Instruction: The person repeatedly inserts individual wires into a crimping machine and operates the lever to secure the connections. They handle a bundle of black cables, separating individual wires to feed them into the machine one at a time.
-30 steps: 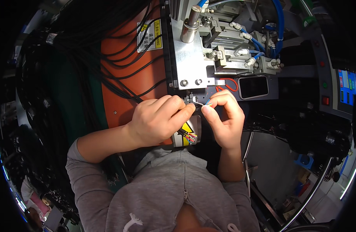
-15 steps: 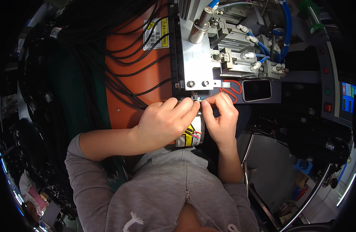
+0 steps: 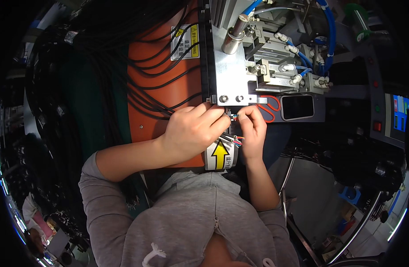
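Note:
My left hand (image 3: 193, 130), fingers curled and closed, grips a black cable just in front of the metal machine head (image 3: 231, 82). Most of that cable is hidden behind the fingers. Thin coloured wires (image 3: 235, 117) stick out past the left fingertips. My right hand (image 3: 253, 131) pinches the ends of these wires between thumb and forefinger. Below the left fingers, a second bunch of coloured wire ends (image 3: 236, 141) fans out from dark cables, over a white label with a yellow arrow (image 3: 220, 155).
Several black cables (image 3: 162, 84) cross the orange machine surface (image 3: 177, 89) from the left. Pneumatic cylinders (image 3: 280, 62) with blue hoses stand behind on the right. Red-handled scissors (image 3: 272, 111) and a phone (image 3: 297, 107) lie right of the machine head. A screen (image 3: 400, 116) is at the far right.
Both hands have come slightly lower relative to the machine head. The right fingertips now sit a little apart from the left ones, with coloured wires showing between. More of the yellow arrow shows.

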Demonstrator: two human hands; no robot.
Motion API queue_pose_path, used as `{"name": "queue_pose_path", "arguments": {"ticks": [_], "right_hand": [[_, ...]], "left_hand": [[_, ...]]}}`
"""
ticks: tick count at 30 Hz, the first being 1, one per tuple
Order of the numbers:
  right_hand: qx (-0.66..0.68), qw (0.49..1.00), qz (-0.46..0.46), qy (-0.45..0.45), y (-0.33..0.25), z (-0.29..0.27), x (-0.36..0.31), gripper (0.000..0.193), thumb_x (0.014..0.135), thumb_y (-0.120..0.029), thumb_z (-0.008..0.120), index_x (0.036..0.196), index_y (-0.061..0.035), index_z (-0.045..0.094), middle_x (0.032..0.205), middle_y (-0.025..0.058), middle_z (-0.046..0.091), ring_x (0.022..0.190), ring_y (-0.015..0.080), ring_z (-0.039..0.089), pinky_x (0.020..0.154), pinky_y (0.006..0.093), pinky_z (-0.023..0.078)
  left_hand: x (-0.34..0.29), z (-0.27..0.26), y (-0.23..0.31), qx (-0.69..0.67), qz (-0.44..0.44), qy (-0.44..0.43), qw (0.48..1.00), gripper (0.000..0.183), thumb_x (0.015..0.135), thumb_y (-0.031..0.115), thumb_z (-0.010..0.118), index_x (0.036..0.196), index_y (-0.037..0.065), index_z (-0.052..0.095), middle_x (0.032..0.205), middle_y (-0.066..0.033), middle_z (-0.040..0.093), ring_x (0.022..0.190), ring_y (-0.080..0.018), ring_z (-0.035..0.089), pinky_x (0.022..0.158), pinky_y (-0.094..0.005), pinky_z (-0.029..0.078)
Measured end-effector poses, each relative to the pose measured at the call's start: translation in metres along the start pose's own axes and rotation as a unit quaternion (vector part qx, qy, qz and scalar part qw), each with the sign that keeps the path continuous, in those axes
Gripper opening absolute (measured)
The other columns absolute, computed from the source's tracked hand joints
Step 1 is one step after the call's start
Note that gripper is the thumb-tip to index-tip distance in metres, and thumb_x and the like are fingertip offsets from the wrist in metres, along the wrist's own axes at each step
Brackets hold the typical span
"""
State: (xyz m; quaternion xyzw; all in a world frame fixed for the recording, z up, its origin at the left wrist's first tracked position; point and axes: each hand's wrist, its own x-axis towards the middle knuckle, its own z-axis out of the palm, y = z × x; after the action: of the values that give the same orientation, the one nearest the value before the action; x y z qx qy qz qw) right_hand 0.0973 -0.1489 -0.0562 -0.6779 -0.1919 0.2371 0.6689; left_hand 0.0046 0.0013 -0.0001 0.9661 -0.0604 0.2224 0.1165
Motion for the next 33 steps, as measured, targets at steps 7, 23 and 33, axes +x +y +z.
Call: {"name": "queue_pose_path", "arguments": {"ticks": [7, 23, 33], "right_hand": [[-0.005, 0.998, -0.051, 0.039, -0.012, -0.004, 0.002, 0.01, 0.08, 0.001, 0.067, 0.087, -0.0006, 0.06, 0.074, 0.0051, 0.059, 0.073, 0.0113, 0.054, 0.066, 0.0243, 0.044], [-0.107, 0.948, -0.299, -0.033, -0.037, -0.011, -0.013, 0.023, 0.06, 0.01, 0.076, 0.073, -0.0016, 0.062, 0.069, 0.0077, 0.061, 0.061, 0.0195, 0.057, 0.061, 0.029, 0.046], [-0.027, 0.953, -0.302, 0.018, -0.043, 0.012, -0.008, 0.01, 0.072, 0.005, 0.068, 0.081, 0.0065, 0.066, 0.082, 0.0147, 0.065, 0.076, 0.024, 0.059, 0.071, 0.0312, 0.047]], "left_hand": [[-0.01, -0.012, 0.011, 0.092, -0.017, -0.055, 0.994, 0.012, 0.068, 0.008, 0.063, 0.078, 0.003, 0.061, 0.071, 0.0006, 0.049, 0.057, -0.0088, 0.052, 0.046, -0.0206, 0.042], [-0.004, -0.006, -0.004, -0.101, 0.08, 0.052, 0.99, 0.03, 0.07, 0.014, 0.065, 0.1, 0.009, 0.066, 0.095, -0.0016, 0.063, 0.073, -0.0104, 0.06, 0.051, -0.0233, 0.048], [-0.004, -0.01, -0.005, -0.168, 0.063, 0.102, 0.978, 0.025, 0.064, 0.005, 0.07, 0.089, 0.005, 0.064, 0.084, -0.0045, 0.065, 0.066, -0.0178, 0.064, 0.051, -0.0283, 0.049]]}}
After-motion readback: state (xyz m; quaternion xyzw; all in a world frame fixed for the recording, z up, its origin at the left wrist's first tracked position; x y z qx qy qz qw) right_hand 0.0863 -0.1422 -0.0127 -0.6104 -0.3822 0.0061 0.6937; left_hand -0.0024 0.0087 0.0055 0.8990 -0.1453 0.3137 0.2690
